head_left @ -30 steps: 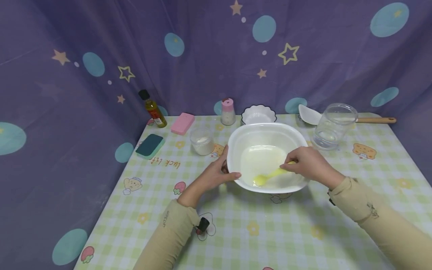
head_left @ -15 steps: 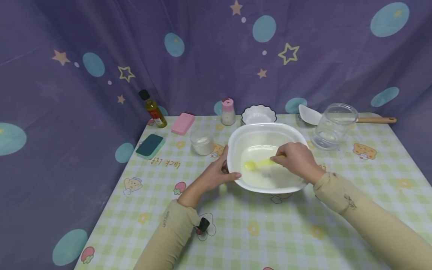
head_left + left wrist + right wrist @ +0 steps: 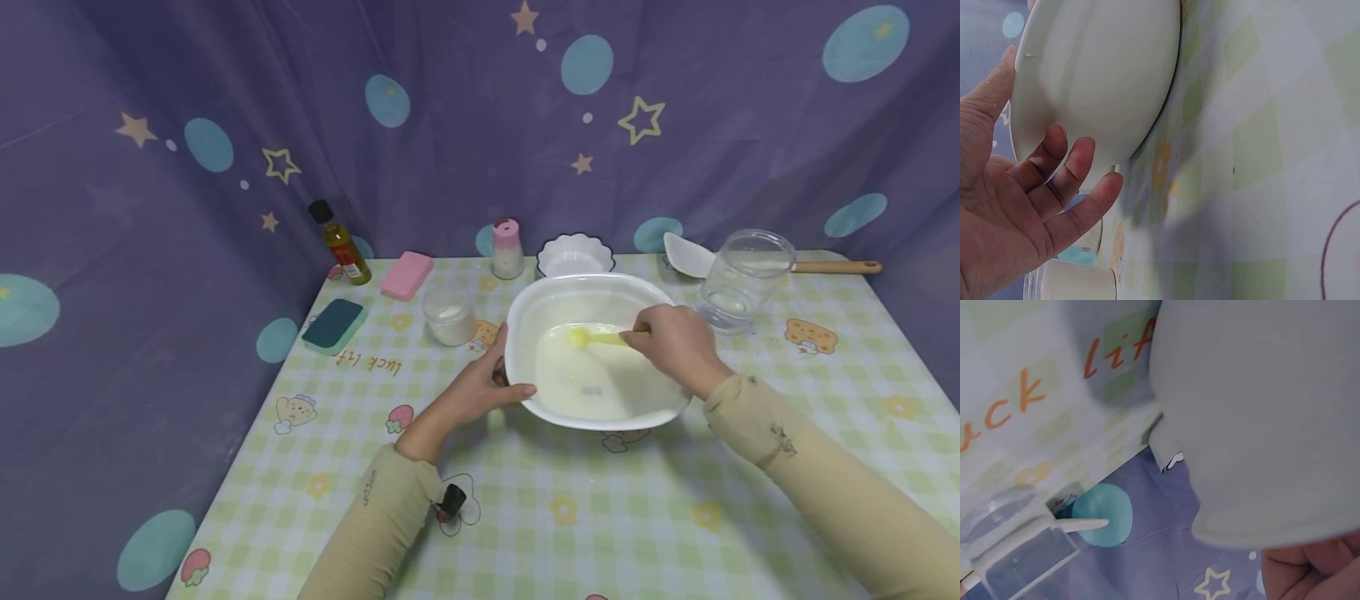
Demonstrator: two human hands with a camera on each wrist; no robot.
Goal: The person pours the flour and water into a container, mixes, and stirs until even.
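A white basin (image 3: 555, 293) stands on the table with a pale milky liquid (image 3: 577, 379) in it. My left hand (image 3: 472, 385) steadies its left side. In the left wrist view the thumb lies at the rim and the fingers (image 3: 1079, 159) bend against the outer wall. Over the basin's right part, my right hand (image 3: 675, 342) pinches the handle of a yellow spoon (image 3: 600, 337), whose bowl dips into the liquid toward the far side. The right wrist view is mostly filled by the basin's outer wall (image 3: 1260, 425), with part of the right hand (image 3: 1316, 569) showing below its rim.
Left of the basin stand a jar of white powder (image 3: 450, 315), a green sponge (image 3: 334, 325), a pink sponge (image 3: 407, 275) and an oil bottle (image 3: 343, 250). Behind are a shaker (image 3: 507, 250) and a scalloped dish (image 3: 575, 254). At right, a glass jar (image 3: 742, 283) and a spatula (image 3: 836, 267).
My right hand has swept the spoon through the liquid, first leftward and away, then back right toward the far side. My left hand and the basin have stayed put.
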